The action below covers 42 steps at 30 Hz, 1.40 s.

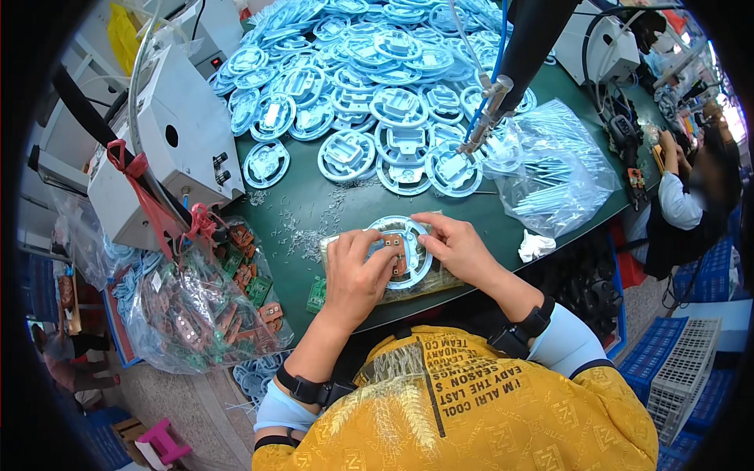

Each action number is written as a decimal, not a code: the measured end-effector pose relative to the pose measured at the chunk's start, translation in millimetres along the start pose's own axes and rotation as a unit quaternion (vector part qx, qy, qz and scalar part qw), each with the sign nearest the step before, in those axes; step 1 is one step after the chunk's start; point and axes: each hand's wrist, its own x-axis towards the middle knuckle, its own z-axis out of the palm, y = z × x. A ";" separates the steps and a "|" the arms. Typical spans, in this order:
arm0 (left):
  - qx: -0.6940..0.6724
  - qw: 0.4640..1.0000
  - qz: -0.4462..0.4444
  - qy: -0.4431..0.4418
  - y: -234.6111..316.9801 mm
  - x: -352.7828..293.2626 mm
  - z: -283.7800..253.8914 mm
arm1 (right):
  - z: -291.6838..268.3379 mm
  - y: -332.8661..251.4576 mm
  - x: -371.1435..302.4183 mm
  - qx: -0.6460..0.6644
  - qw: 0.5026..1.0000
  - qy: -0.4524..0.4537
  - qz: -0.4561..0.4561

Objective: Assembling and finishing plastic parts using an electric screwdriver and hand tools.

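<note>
A round pale-blue plastic disc (406, 250) lies at the near edge of the green table (471, 216). The left hand (357, 275) pinches a small brown circuit board (395, 251) onto it; the right hand (455, 247) grips the disc's rim, fingers curled close. A clear bag of boards (208, 310) sits left, a clear bag of white sticks (550, 169) right, and a heap of discs (369, 78) behind.

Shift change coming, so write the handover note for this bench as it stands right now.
Left hand: presses a small brown circuit board onto the round blue plastic frame at the table's near edge.
Right hand: steadies the frame's right rim.
Supplies: bag of circuit boards at left, heap of blue frames at the back, hanging screwdriver above.
Done: board is on the frame.
Left: whether it is fastened cannot be seen.
</note>
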 end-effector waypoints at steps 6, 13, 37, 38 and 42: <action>0.000 1.000 0.007 -0.024 -5.0 7.0 1.4 | 1.5 1.8 0.4 -0.002 1.000 0.006 -0.015; 0.017 0.998 -0.007 -0.057 -3.4 5.9 -5.2 | 1.1 0.9 0.2 -0.014 1.000 0.003 -0.023; 0.045 0.996 -0.058 -0.047 6.4 -25.0 7.8 | 6.1 -2.9 1.9 -0.032 0.998 0.007 -0.050; 0.036 0.997 -0.057 -0.043 6.1 -24.8 8.5 | 6.6 -2.5 1.9 -0.032 0.998 0.007 -0.050; 0.015 0.994 -0.079 -0.068 7.0 -19.4 4.1 | 6.7 -1.0 2.3 -0.032 0.999 0.005 -0.041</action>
